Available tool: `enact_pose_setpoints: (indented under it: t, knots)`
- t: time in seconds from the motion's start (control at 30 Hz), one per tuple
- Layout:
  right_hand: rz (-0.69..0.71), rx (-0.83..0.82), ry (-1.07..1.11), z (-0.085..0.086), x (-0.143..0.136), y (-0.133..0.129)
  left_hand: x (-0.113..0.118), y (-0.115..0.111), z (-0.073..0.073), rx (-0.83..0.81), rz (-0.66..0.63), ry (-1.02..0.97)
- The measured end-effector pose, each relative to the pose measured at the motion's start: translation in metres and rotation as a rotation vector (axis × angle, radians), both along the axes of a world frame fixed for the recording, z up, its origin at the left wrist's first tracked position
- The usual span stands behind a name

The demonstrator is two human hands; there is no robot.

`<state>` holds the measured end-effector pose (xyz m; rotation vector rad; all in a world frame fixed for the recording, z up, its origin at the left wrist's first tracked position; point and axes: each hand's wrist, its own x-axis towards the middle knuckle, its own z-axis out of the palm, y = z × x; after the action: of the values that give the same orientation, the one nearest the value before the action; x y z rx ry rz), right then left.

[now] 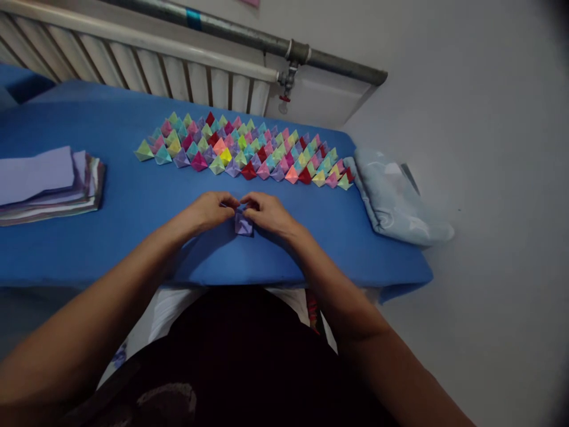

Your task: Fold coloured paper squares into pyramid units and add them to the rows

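Note:
A small folded piece of purple paper (243, 225) lies on the blue-covered table (293, 255), close to its front edge. My left hand (216, 209) pinches its upper left side between thumb and fingers. From the other side, my right hand (268, 212) grips the upper right part in the same way. The fingertips of both hands nearly meet and hide the paper's top edge. Just beyond my hands stand rows of folded paper boats (249, 171) in many colours, purple, red, pink, green, yellow and blue among them.
At the left lies a stack of coloured paper sheets (35, 178), purple on top. A folded light blue cloth (395, 196) rests at the table's right end, against the wall. Behind the table are a white radiator (155, 68) and a metal pipe (249, 35) with a red-handled valve (285, 98).

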<state>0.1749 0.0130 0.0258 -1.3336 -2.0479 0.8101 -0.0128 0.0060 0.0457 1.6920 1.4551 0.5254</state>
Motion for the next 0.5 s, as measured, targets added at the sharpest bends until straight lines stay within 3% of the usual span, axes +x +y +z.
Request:
enact_pose_setpoints:
  t: [0.13,0.27,0.33,0.5]
  knots:
    - [-0.17,0.073,0.075,0.002,0.011,-0.023,-0.009,0.013,-0.01,0.019,-0.002,-0.062]
    - [-0.181,-0.02,0.177,-0.009,0.012,-0.07,-0.009,0.027,-0.013,-0.003,-0.17,-0.147]
    - [-0.174,0.024,0.136,-0.016,0.007,-0.083,-0.005,0.033,-0.011,-0.04,-0.261,-0.152]
    - [-0.138,0.158,0.015,-0.023,0.007,-0.07,0.003,0.038,-0.01,-0.1,-0.384,-0.154]
